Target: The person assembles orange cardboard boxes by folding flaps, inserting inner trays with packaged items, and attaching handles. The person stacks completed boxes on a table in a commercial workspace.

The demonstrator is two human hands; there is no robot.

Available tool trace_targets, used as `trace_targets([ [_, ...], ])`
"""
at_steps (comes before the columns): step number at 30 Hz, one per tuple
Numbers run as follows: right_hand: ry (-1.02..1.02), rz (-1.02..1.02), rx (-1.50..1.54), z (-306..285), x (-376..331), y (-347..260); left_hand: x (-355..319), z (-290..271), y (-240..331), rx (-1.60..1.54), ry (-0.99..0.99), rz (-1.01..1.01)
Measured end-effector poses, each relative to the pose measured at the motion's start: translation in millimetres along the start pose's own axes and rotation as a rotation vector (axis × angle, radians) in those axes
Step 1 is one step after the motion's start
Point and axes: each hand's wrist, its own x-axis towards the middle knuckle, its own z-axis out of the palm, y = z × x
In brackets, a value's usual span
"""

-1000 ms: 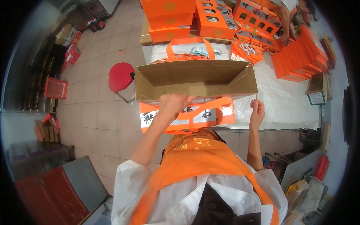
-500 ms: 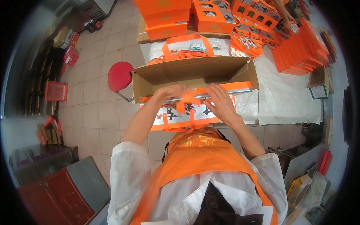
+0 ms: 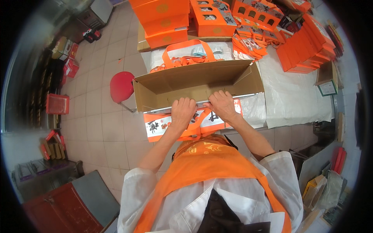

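Note:
An open cardboard box [image 3: 204,86] with a bare brown inside stands on the table in front of me. Its near outer side [image 3: 153,130] is white and orange with dark lettering. My left hand [image 3: 183,112] has its fingers curled over the near rim, left of the middle. Just to its right, my right hand [image 3: 222,105] grips the same rim with bent fingers. An orange carrying strap [image 3: 200,121] hangs in a loop on the near side, below and between my hands. My palms hide part of the rim.
Behind the box lies a pile of orange straps [image 3: 182,61]. Orange boxes [image 3: 166,24] are stacked farther back. Several orange cartons [image 3: 299,56] lean together at the right, on a white sheet [image 3: 291,108]. A red stool [image 3: 121,86] stands at the left.
The orange band along the near rim has gone from sight. My fingers have closed over the edge, and the strap hangs lower. A co-worker's hand at the far right has left the view.

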Motion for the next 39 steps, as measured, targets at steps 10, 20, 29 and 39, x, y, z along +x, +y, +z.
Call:
trace_targets([
  [10,-0.035,0.022,0.007,-3.9,1.3,-2.0,137.4,-32.7,-58.7,-0.194,-0.299,0.018],
  [20,0.054,0.071,-0.032,0.4,6.2,-1.6,119.8,24.3,-36.4,0.137,-0.165,0.116],
  [29,0.066,0.059,-0.044,4.4,6.0,0.7,155.8,2.2,-73.0,-0.566,-0.88,-0.128],
  [39,0.019,0.091,0.023,4.3,5.8,-2.6,123.7,51.7,-47.0,0.045,-0.125,-0.003],
])
